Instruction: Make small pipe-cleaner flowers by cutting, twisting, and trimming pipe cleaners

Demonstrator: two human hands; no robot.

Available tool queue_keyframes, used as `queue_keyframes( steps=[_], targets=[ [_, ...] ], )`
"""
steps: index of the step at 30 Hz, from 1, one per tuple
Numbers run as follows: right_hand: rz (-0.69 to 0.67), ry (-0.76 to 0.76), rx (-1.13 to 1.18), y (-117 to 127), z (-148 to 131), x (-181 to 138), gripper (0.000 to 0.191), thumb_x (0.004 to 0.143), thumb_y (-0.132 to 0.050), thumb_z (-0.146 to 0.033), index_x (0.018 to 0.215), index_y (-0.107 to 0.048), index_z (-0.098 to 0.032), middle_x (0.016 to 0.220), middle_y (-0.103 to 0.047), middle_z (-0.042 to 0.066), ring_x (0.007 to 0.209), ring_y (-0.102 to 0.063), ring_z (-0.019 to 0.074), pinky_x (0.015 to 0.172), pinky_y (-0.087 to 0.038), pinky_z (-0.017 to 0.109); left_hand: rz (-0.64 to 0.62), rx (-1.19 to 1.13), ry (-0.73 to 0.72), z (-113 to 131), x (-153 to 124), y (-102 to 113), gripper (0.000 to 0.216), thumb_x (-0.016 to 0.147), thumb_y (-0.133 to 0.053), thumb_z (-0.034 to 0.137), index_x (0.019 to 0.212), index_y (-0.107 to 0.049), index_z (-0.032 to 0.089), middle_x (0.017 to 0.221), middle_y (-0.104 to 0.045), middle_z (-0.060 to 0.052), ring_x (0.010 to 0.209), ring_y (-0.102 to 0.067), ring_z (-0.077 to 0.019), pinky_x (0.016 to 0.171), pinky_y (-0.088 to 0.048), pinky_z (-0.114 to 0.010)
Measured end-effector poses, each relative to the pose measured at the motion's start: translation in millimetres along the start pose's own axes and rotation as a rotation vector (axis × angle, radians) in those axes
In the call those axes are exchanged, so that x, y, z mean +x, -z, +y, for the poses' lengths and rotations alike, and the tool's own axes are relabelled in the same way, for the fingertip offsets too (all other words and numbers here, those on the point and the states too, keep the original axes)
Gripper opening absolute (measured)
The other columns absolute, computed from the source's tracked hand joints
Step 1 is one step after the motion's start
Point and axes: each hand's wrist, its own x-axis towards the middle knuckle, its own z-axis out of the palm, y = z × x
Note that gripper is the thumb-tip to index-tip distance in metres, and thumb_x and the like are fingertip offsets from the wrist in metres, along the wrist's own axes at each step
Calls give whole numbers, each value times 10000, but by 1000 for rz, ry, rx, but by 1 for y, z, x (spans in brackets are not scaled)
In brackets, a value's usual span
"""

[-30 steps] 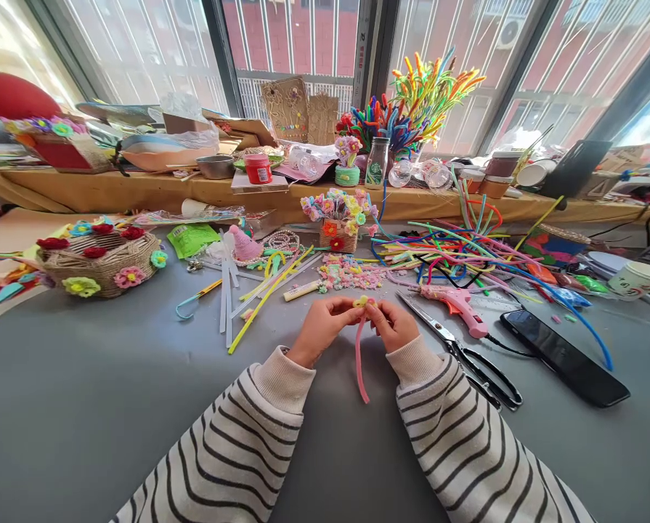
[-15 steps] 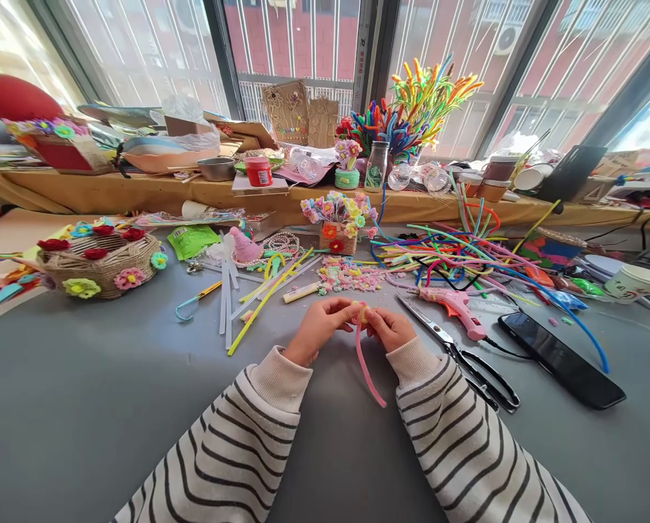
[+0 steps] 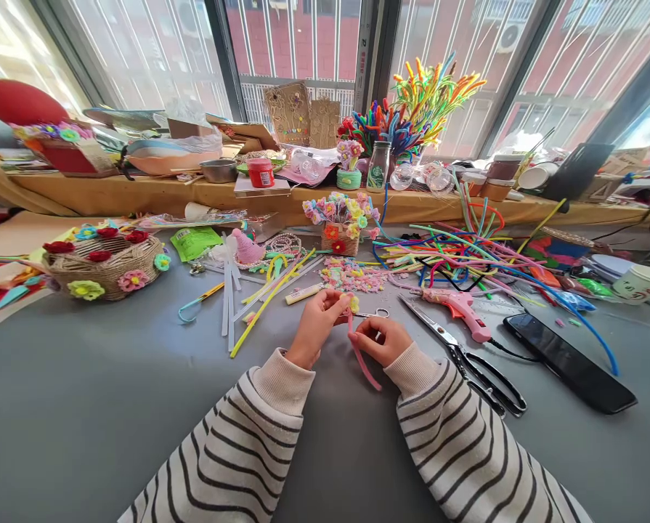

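Observation:
Between the fingertips of my left hand [image 3: 314, 330] is the upper end of a pink pipe cleaner [image 3: 366, 372], along with a small yellow fuzzy piece [image 3: 354, 303]. Lower on the same pipe cleaner, my right hand [image 3: 386, 340] pinches it with thumb and finger. Its free tail hangs down and curves to the right. The fingers partly cover the yellow piece, so its exact shape is hard to make out. Just beyond my hands, the handle of small scissors [image 3: 382, 313] shows on the table, close to a heap of pastel bits [image 3: 354, 276].
Large black-handled scissors [image 3: 466, 356], a pink glue gun [image 3: 460, 309] and a phone [image 3: 569, 362] lie to the right. Glue sticks [image 3: 228, 305] and a flowered basket [image 3: 110, 265] are at left. Loose pipe cleaners [image 3: 444, 254] pile up behind, below a cluttered ledge [image 3: 166, 195].
My right hand has slid down from the yellow piece onto the pink pipe cleaner, away from my left fingertips. The small scissors handle has come into sight. The view has shifted slightly.

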Motion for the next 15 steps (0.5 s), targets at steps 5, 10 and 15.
queue_keyframes(
  steps=[5, 10, 15],
  targets=[
    [-33, -10, 7, -3, -2, -2, 222, 665, -489, -337, 606, -563, -136, 533, -553, 14, 437, -404, 73, 441, -343, 190, 47, -16, -27, -1, 2, 1, 206, 627, -548, 280, 746, -473, 131, 682, -545, -17, 598, -536, -87, 609, -456, -244],
    [-44, 1, -9, -6, 0, -1, 235, 661, -496, -353, 598, -564, -137, 513, -551, 9, 444, -431, 80, 441, -343, 189, 53, -49, -35, 0, 1, 1, 191, 628, -548, 264, 736, -464, 131, 660, -548, -7, 595, -548, -90, 639, -455, -267],
    [-9, 30, -43, -4, 1, 1, 273, 725, -411, -291, 538, -556, -154, 475, -543, -5, 435, -445, 77, 464, -349, 184, 66, -137, -31, -1, 2, 0, 182, 618, -558, 227, 724, -445, 131, 646, -556, 0, 622, -574, -114, 666, -454, -295]
  ],
)
